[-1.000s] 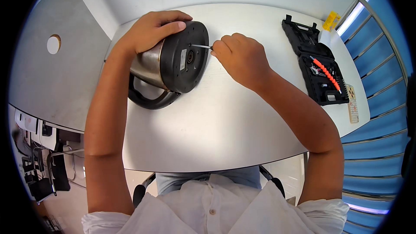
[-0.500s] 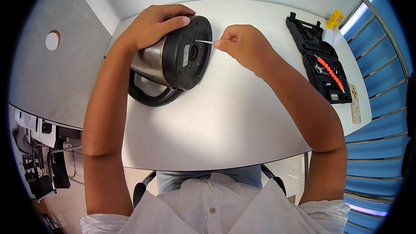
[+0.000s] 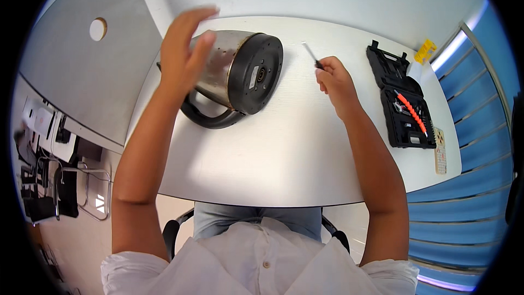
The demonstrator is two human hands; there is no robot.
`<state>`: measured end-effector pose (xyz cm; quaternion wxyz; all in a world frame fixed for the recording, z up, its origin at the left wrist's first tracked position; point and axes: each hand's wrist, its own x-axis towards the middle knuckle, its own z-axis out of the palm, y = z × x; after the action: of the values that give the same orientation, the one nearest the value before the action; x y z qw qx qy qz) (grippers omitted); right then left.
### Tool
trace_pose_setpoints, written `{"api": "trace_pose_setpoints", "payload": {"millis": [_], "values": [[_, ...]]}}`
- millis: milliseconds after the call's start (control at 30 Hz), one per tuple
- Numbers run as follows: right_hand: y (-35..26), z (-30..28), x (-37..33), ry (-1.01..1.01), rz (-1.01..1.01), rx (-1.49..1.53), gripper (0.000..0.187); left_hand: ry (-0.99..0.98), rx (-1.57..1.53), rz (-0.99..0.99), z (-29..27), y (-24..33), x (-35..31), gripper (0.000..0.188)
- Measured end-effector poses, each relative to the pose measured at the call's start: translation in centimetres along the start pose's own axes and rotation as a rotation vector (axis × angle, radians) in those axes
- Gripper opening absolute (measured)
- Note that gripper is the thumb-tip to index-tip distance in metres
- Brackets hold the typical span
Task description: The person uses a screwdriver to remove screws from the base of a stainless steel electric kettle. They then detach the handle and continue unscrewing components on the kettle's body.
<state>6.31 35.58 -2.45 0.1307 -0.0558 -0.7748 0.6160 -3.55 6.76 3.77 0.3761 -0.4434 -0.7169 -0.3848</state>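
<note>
An electric kettle of stained steel lies on its side on the white table, its round black underside turned to the right. Its black handle points toward me. My left hand, slightly blurred, is lifted by the kettle's left part with fingers apart and nothing in them; whether it still touches the steel I cannot tell. To the right of the kettle, my right hand is closed round the dark grip of a small screwdriver. The screwdriver's shaft points up and left, apart from the kettle's underside.
At the right lies an opened black tool case with an orange flexible shaft in it. Beside it are a pale remote control and a yellow box. A grey board with a round hole adjoins at left; metal rails border the right.
My right hand has drawn the screwdriver back from the kettle's underside, to the right. My left hand has come off the kettle's base rim and moved left with spread fingers.
</note>
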Motion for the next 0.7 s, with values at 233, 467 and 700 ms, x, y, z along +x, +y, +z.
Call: {"api": "trace_pose_setpoints", "payload": {"millis": [233,467,700], "values": [[3.1,1.3,0.9,0.02,-0.081,0.164,0.016,-0.511,0.219,-0.053,-4.7,2.9,-11.3,0.037],[3.7,1.9,0.4,0.012,-0.092,0.108,0.014,-0.659,0.292,-0.027,-3.9,1.5,-12.6,0.037],[4.1,1.3,0.9,0.018,-0.086,0.123,0.012,-0.505,0.16,-0.085,-2.8,0.3,-8.9,0.035]]}}
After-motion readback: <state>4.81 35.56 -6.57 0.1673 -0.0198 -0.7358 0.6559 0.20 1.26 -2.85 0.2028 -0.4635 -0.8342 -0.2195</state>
